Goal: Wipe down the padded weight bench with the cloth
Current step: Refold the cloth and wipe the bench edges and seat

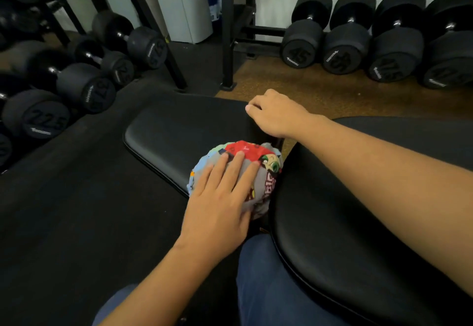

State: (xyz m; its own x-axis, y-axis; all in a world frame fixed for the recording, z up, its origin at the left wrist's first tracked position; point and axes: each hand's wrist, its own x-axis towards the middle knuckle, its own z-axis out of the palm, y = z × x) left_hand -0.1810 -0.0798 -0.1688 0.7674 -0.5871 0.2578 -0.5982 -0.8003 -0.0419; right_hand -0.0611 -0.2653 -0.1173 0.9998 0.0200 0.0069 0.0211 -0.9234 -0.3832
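Observation:
The black padded weight bench has a small seat pad (179,131) ahead of me and a longer back pad (345,210) to the right. A bunched, colourful printed cloth (258,164) lies on the near right corner of the seat pad, by the gap between the pads. My left hand (220,197) presses flat on the cloth, fingers spread over its top. My right hand (273,113) rests on the far right edge of the seat pad, with its fingers curled over that edge.
A rack of black dumbbells (84,87) stands at the left. More dumbbells (345,51) line the floor at the back right. A black rack upright (227,31) and a white bin (186,5) stand behind the bench. My blue trouser legs (268,287) are at the bottom.

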